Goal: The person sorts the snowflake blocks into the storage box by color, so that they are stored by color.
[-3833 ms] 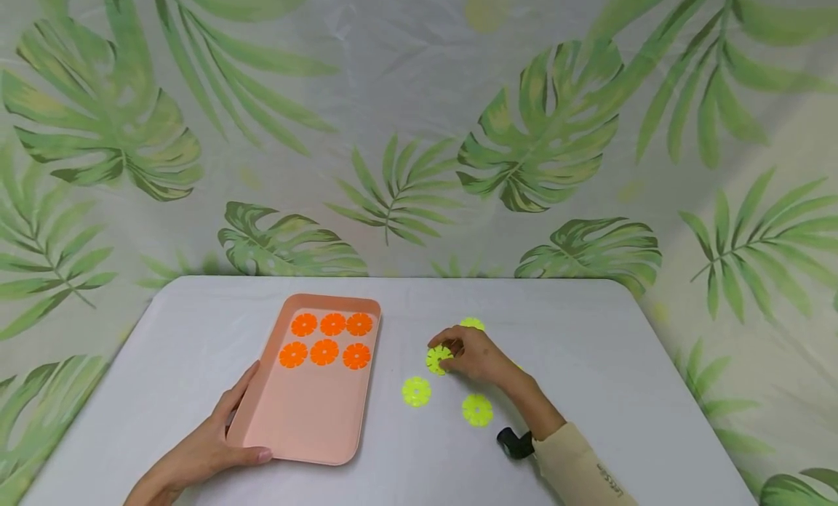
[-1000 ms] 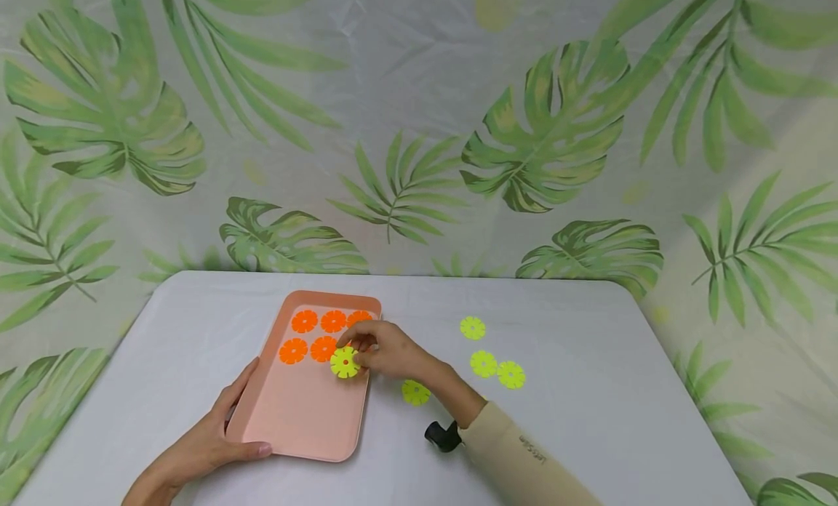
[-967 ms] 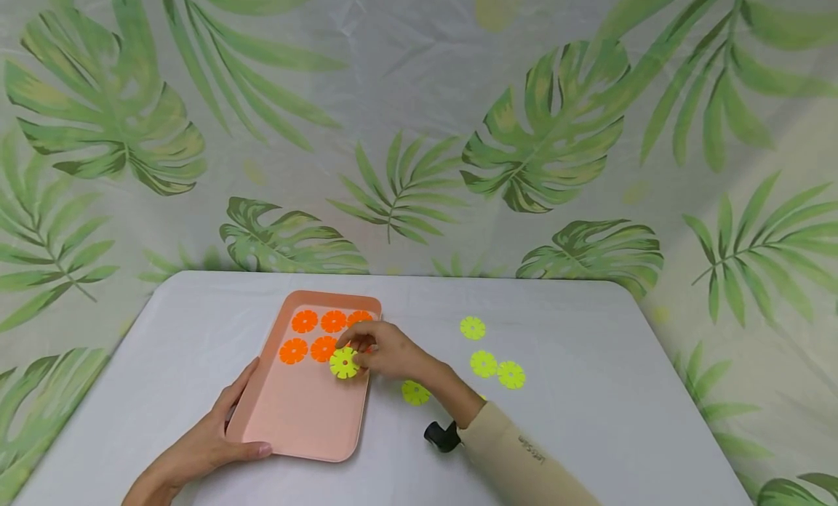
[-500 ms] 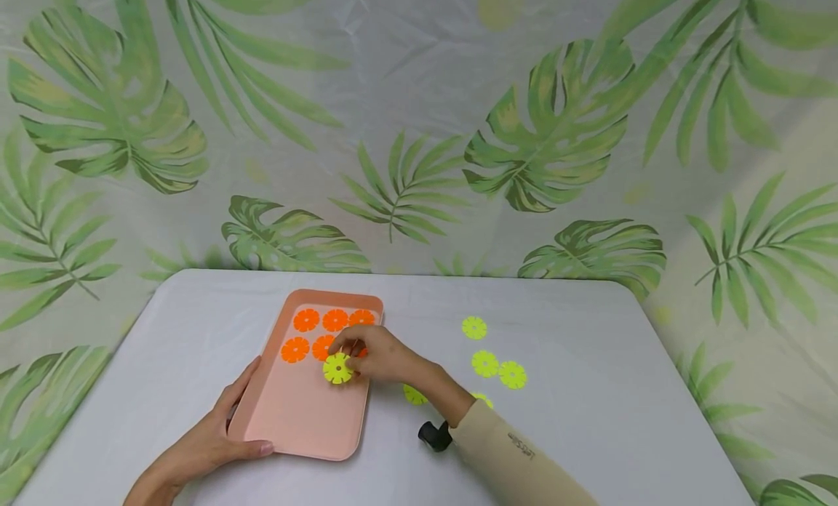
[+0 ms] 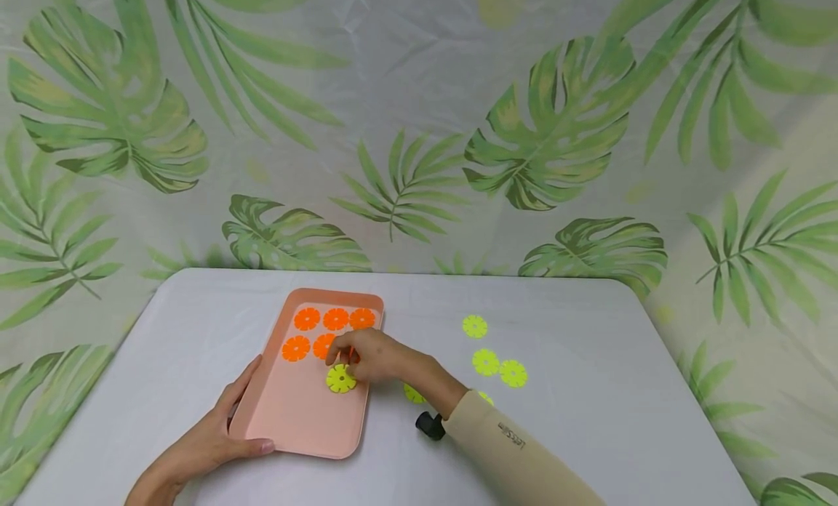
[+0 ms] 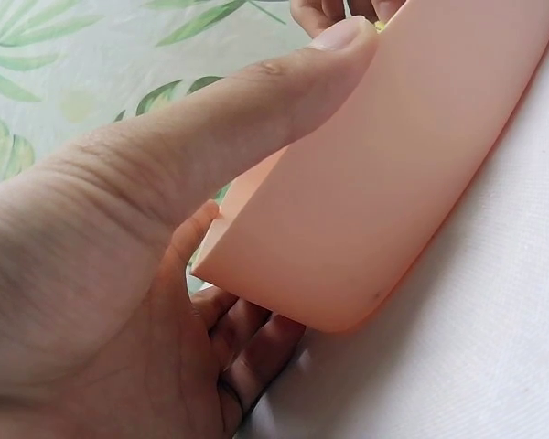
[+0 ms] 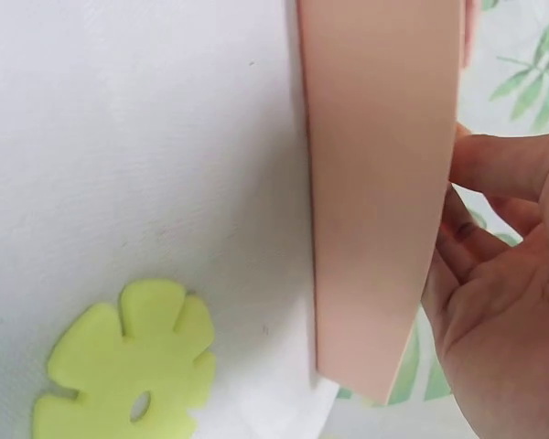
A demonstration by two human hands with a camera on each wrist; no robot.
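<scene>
A pink tray [image 5: 297,419] lies on the table, tilted slightly to the right. My left hand [image 5: 203,440] grips its near left corner, thumb over the near rim and fingers along the outer left side. Inside, orange notched interlocking discs [image 5: 296,349] form two rows at the far end; my right hand [image 5: 373,355] partly covers the second row. Just below that row, a yellow-green interlocking disc [image 5: 341,379] is between my right thumb and fingers, low over the tray floor. In the right wrist view, the tray wall [image 7: 380,183] hides this disc.
Right of the tray, several yellow-green discs lie on the white table [image 5: 589,390], including a far one [image 5: 474,326] and a touching pair [image 5: 486,362]. My right forearm partly covers two nearer discs. A black wrist camera [image 5: 430,425] sits under my right wrist. A leaf-patterned cloth [image 5: 419,128] hangs behind.
My right hand brought the yellow-green disc from the table leftward into the tray, then slightly nearer and lower below the orange rows. The left hand stays on the tray.
</scene>
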